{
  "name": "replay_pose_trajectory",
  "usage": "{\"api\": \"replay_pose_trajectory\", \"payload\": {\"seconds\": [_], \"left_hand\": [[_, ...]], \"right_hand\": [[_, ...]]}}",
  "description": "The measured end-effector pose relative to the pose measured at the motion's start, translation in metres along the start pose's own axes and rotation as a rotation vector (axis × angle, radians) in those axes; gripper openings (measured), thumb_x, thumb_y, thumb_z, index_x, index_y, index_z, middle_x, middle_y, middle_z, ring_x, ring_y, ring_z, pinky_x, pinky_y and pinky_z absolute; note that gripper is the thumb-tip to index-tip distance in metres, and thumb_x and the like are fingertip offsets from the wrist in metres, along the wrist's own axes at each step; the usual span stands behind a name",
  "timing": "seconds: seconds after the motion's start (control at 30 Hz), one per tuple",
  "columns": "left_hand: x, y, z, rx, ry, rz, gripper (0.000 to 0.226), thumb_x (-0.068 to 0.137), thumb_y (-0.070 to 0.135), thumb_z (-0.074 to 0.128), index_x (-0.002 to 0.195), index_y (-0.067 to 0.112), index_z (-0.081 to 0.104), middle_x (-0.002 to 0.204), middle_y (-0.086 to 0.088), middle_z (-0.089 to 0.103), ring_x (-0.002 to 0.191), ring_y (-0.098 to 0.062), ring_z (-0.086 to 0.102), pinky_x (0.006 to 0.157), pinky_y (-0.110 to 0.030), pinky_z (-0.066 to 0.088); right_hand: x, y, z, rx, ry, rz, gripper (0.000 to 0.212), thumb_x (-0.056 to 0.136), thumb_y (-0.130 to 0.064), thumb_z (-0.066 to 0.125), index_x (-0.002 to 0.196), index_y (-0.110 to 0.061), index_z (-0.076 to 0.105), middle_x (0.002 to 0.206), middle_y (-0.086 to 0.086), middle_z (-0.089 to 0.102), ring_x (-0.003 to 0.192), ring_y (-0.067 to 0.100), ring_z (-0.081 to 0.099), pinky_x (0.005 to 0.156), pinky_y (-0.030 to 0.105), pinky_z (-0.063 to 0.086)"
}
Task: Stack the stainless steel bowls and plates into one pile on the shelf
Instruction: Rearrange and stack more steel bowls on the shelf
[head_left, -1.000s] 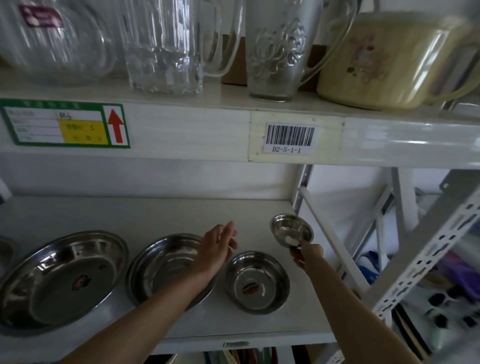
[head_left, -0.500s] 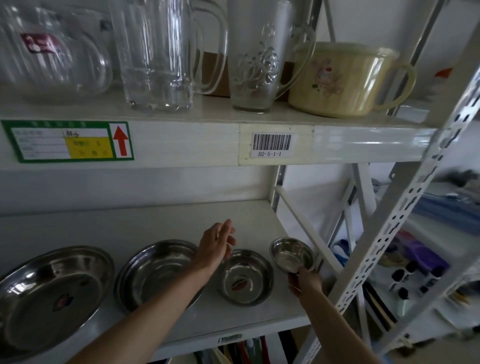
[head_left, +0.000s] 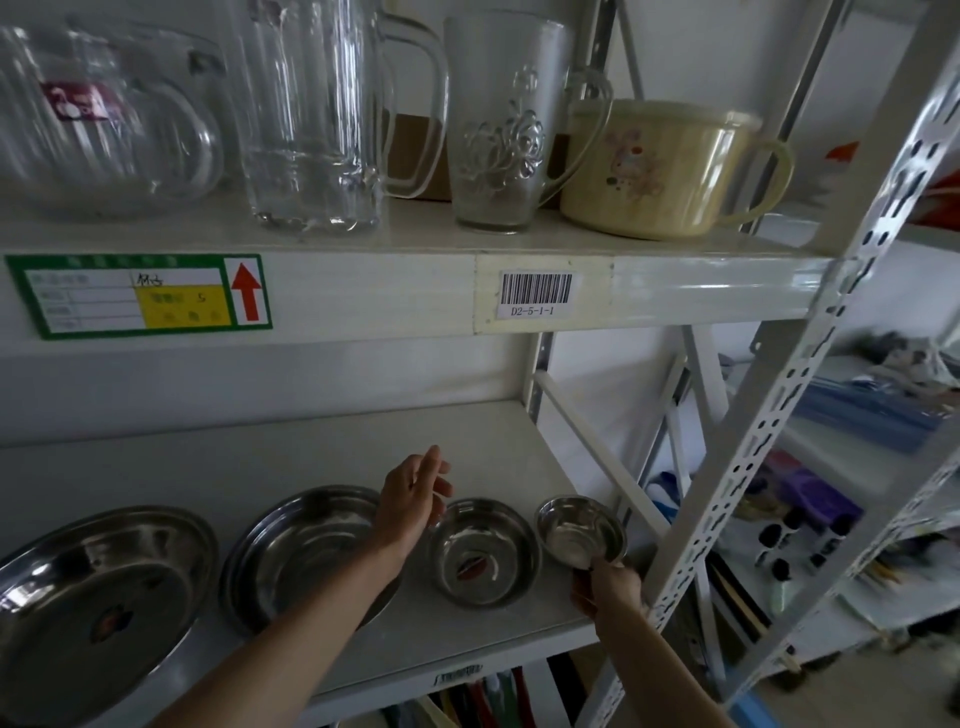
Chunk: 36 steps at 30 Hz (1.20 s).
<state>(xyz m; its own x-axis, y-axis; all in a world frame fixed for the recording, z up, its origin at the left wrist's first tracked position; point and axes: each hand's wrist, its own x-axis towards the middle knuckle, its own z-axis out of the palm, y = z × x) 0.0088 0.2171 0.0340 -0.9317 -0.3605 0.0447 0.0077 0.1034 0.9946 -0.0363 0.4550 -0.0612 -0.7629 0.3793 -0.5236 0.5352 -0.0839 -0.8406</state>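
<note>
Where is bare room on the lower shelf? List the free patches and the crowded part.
Free: the back strip of the lower shelf, between the wall and the dishes. Crowded: the front row, with large plate, second plate, medium bowl and small bowl, held by the right hand. The left hand hovers open.

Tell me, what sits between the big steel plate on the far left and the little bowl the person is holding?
In the head view, between the large plate and the small bowl in the right hand sit a medium plate and a middle bowl, with the left hand above.
</note>
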Motion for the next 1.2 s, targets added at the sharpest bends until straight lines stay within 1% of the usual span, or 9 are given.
{"api": "replay_pose_trajectory", "payload": {"seconds": [0.1, 0.2, 0.37, 0.47, 0.63, 0.83, 0.93, 1.1, 1.2], "left_hand": [[-0.003, -0.004, -0.007, -0.013, 0.002, -0.025, 0.044, 0.098, 0.042, 0.041, 0.102, 0.003, 0.061, 0.076, -0.007, 0.062, 0.059, -0.014, 0.056, 0.052, -0.019, 0.047], [-0.007, -0.008, -0.012, -0.023, 0.012, -0.033, 0.042, 0.099, 0.04, 0.041, 0.102, 0.003, 0.061, 0.076, -0.007, 0.062, 0.059, -0.014, 0.056, 0.051, -0.018, 0.047], [-0.012, -0.011, -0.017, -0.031, 0.023, -0.054, 0.041, 0.099, 0.04, 0.041, 0.102, 0.004, 0.062, 0.077, -0.006, 0.062, 0.063, -0.015, 0.057, 0.056, -0.022, 0.047], [-0.014, -0.009, -0.018, -0.028, 0.014, -0.054, 0.041, 0.098, 0.041, 0.041, 0.101, 0.006, 0.062, 0.079, -0.007, 0.062, 0.065, -0.016, 0.057, 0.058, -0.023, 0.048], [-0.016, -0.005, -0.014, -0.03, 0.014, -0.042, 0.04, 0.099, 0.04, 0.042, 0.1, 0.006, 0.062, 0.079, -0.008, 0.062, 0.063, -0.015, 0.056, 0.055, -0.021, 0.047], [-0.018, -0.002, -0.012, -0.046, 0.018, -0.03, 0.038, 0.099, 0.039, 0.042, 0.097, 0.006, 0.062, 0.075, -0.007, 0.062, 0.061, -0.015, 0.055, 0.051, -0.018, 0.047], [-0.019, 0.001, -0.015, -0.068, 0.027, -0.022, 0.039, 0.099, 0.037, 0.042, 0.099, 0.003, 0.061, 0.074, -0.007, 0.061, 0.059, -0.016, 0.055, 0.048, -0.016, 0.047], [-0.017, 0.0, -0.031, -0.084, 0.083, -0.04, 0.044, 0.099, 0.038, 0.044, 0.101, -0.002, 0.062, 0.073, -0.009, 0.062, 0.056, -0.017, 0.054, 0.052, -0.026, 0.045], [-0.019, -0.001, -0.045, -0.062, 0.138, -0.038, 0.042, 0.1, 0.034, 0.043, 0.101, -0.003, 0.062, 0.07, -0.008, 0.062, 0.049, -0.009, 0.056, 0.045, -0.018, 0.045]], "right_hand": [[-0.001, 0.004, -0.001, -0.074, 0.022, -0.021, 0.014, 0.093, -0.014, 0.051, 0.091, -0.001, 0.057, 0.079, 0.018, 0.059, 0.083, 0.036, 0.06, 0.074, 0.046, 0.054], [-0.002, 0.007, -0.002, -0.1, 0.028, -0.038, 0.016, 0.094, -0.017, 0.052, 0.094, -0.002, 0.057, 0.076, 0.015, 0.057, 0.086, 0.035, 0.059, 0.077, 0.045, 0.053], [-0.003, 0.008, -0.005, -0.1, 0.028, -0.034, 0.034, 0.094, -0.026, 0.059, 0.066, -0.007, 0.052, 0.071, 0.014, 0.056, 0.088, 0.039, 0.06, 0.086, 0.053, 0.054], [-0.006, 0.011, -0.01, -0.078, 0.03, -0.02, 0.038, 0.092, -0.03, 0.06, 0.065, -0.004, 0.054, 0.069, 0.018, 0.059, 0.083, 0.041, 0.066, 0.083, 0.055, 0.056], [-0.002, 0.016, -0.02, 0.034, -0.005, -0.007, 0.041, 0.094, -0.027, 0.059, 0.063, -0.001, 0.053, 0.06, 0.018, 0.057, 0.055, 0.026, 0.055, 0.064, 0.038, 0.05], [-0.016, 0.01, -0.025, -0.018, 0.171, -0.111, 0.046, 0.093, -0.045, 0.049, 0.096, -0.001, 0.06, 0.074, 0.013, 0.055, 0.069, 0.027, 0.054, 0.064, 0.038, 0.046], [-0.032, -0.011, -0.018, -0.004, 0.157, -0.211, 0.041, 0.096, -0.042, 0.045, 0.088, -0.004, 0.058, 0.069, 0.01, 0.051, 0.07, 0.027, 0.053, 0.066, 0.038, 0.045], [-0.05, -0.048, 0.015, 0.004, 0.056, -0.355, 0.037, 0.097, -0.041, 0.046, 0.074, -0.013, 0.052, 0.072, 0.009, 0.056, 0.07, 0.024, 0.055, 0.07, 0.041, 0.048], [-0.062, -0.061, 0.044, -0.05, -0.03, -0.4, 0.04, 0.098, -0.042, 0.044, 0.077, -0.01, 0.056, 0.069, 0.009, 0.053, 0.065, 0.023, 0.051, 0.066, 0.039, 0.046]]}}
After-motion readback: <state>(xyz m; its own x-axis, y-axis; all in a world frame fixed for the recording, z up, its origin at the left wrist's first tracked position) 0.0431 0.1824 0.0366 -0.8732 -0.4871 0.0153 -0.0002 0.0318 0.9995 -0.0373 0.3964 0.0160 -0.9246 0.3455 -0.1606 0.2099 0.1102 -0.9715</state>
